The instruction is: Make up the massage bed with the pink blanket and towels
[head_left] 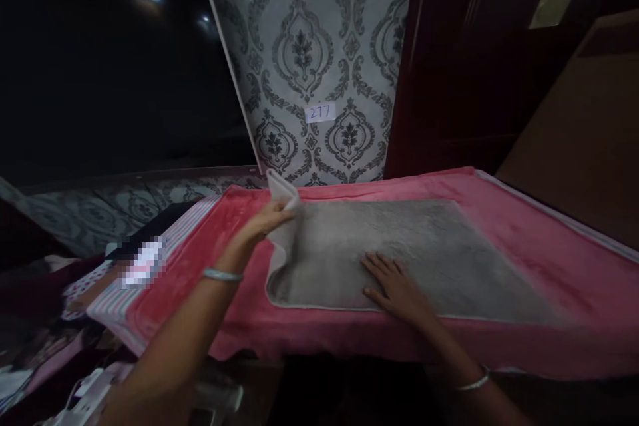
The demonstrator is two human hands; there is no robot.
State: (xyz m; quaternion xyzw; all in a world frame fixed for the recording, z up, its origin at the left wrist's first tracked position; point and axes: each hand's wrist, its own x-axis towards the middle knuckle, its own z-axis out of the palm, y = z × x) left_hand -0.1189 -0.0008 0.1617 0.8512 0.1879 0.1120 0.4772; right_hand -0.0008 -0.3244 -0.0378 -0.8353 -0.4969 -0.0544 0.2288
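Note:
A grey plush mat (424, 239) with a pale edge lies spread on a pink blanket (239, 319). My left hand (273, 216) pinches the mat's far left corner, lifting it so the left edge curls up and its lighter underside shows. Flat on the middle of the mat rests my right hand (394, 285), its fingers spread. The blanket covers a raised flat surface and hangs over its front edge.
Behind stands a patterned wall with a paper label (320, 112) reading 277. A large dark screen (114, 66) is at the left. A brown cardboard box (579, 126) leans at the right. Clothes and cloths (54, 359) are heaped at the lower left.

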